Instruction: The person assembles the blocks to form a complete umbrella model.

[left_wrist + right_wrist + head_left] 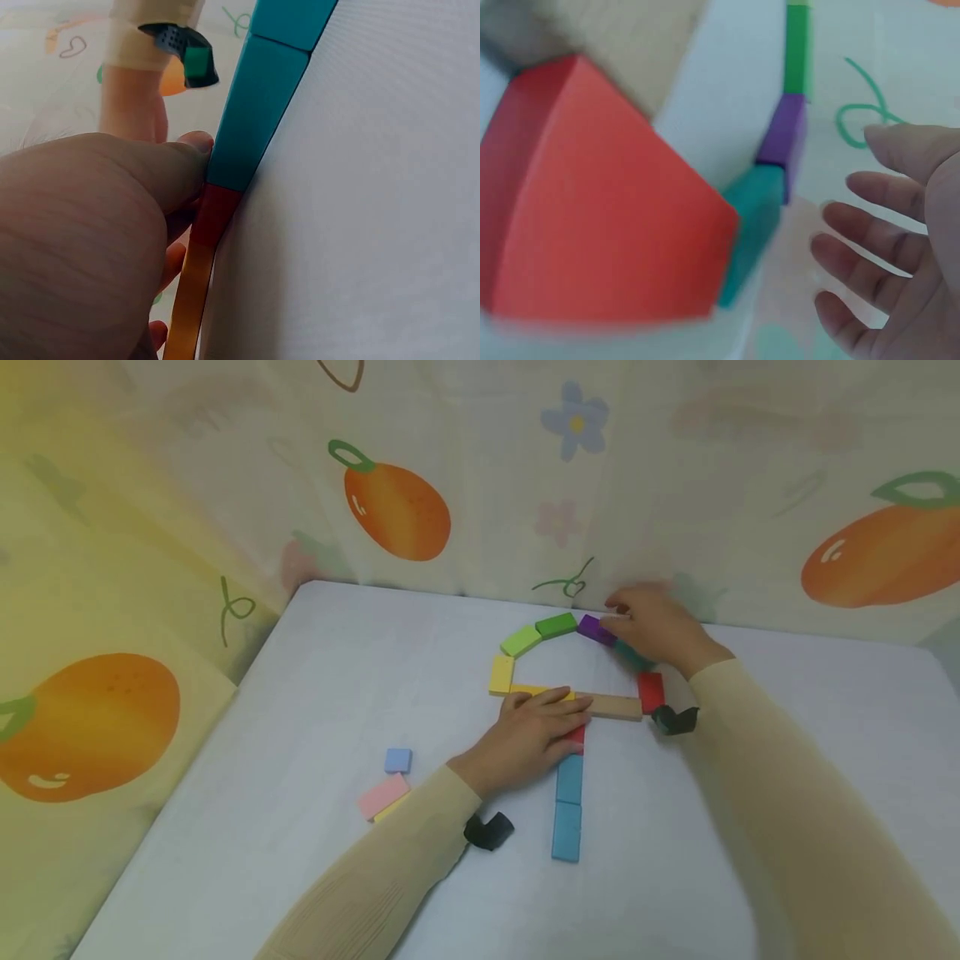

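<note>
Wooden blocks form an umbrella-like outline on the white table. Its arch runs through a yellow block, a light green block, a green block, a purple block, a teal block and a red block. My left hand lies over the orange-yellow block and a red block at the stem's top, partly hiding both. Its thumb touches the stem's edge. Beside the purple and teal blocks, my right hand holds nothing, its fingers loosely bent.
A natural wood block continues the straight row. Two blue blocks make up the lower stem. Left of them lie a small light blue block, a pink block and a partly covered yellow block. A patterned cloth hangs behind the table.
</note>
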### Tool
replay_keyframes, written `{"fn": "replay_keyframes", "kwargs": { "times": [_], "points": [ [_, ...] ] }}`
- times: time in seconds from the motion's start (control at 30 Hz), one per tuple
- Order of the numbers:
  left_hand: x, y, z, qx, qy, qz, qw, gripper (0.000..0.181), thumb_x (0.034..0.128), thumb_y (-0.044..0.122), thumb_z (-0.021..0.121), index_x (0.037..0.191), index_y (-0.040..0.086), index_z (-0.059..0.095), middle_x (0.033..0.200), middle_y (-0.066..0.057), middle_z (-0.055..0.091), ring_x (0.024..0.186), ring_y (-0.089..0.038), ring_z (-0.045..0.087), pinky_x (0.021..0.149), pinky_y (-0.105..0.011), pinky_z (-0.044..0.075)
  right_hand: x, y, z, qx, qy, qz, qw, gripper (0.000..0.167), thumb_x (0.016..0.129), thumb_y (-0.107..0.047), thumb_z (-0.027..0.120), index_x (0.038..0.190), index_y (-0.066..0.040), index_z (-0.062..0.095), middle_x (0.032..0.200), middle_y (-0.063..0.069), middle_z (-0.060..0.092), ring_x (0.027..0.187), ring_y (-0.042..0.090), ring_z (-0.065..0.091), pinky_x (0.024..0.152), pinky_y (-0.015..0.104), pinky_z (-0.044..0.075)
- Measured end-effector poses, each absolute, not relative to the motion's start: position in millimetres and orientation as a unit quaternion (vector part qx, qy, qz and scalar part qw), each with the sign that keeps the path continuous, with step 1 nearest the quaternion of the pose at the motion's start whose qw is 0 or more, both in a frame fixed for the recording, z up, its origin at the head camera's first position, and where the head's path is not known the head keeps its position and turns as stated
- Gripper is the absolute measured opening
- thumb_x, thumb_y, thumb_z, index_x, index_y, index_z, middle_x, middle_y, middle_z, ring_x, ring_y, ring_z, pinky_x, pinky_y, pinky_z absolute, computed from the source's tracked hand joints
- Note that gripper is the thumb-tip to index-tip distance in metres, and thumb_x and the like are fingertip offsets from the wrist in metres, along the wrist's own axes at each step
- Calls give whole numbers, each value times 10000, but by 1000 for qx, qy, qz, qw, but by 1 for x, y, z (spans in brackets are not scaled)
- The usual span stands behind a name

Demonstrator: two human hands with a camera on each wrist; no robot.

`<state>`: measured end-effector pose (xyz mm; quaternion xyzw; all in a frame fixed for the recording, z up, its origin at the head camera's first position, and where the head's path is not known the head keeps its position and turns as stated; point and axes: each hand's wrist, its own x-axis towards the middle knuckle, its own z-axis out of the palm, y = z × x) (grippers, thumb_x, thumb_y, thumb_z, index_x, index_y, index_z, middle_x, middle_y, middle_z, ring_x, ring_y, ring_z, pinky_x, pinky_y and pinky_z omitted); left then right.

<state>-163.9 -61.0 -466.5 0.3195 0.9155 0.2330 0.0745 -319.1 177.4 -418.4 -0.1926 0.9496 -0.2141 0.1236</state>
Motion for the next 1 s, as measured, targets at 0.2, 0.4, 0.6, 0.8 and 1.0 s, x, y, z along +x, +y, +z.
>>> {"fn": "replay_keyframes", "kwargs": {
  "times": [0.2,0.4,0.6,0.8,1.0],
  "points": [
    [-170,-62,-471,319,916,230,81,540,1122,387,638,1624,209,547,1711,127,389,1626,-149,204,1227,-562,207,-301,196,-405,-181,947,-249,91,466,1113,-284,655,1503,-35,595,1421,225,578,1300,441,540,1057,638,495],
    [-180,-67,-479,311,920,224,83,541,1125,394,626,1631,221,539,1712,132,389,1624,-146,207,1228,-568,217,-272,210,-407,-174,946,-269,40,439,1075,-246,726,1461,-57,636,1385,185,610,1245,419,570,982,610,557],
    [-190,-71,-484,307,922,225,76,526,1122,407,628,1613,229,568,1693,135,420,1614,-147,238,1218,-561,222,-232,210,-428,-231,941,-246,28,399,1033,-205,787,1380,-30,695,1281,167,667,1205,390,601,1009,613,536],
    [-201,-75,-481,298,926,221,70,515,1122,381,634,1612,234,571,1687,134,430,1611,-147,246,1223,-556,202,-188,196,-447,-341,910,-237,2,410,960,-218,874,1322,-79,743,1281,80,709,1245,336,613,1020,585,544],
    [-208,-81,-481,297,927,219,67,518,1117,362,650,1612,231,571,1689,128,430,1610,-148,248,1229,-560,196,-155,178,-462,-370,894,-241,76,508,981,-306,853,1434,-133,702,1483,29,635,1405,294,544,1105,551,488]
  ]
}}
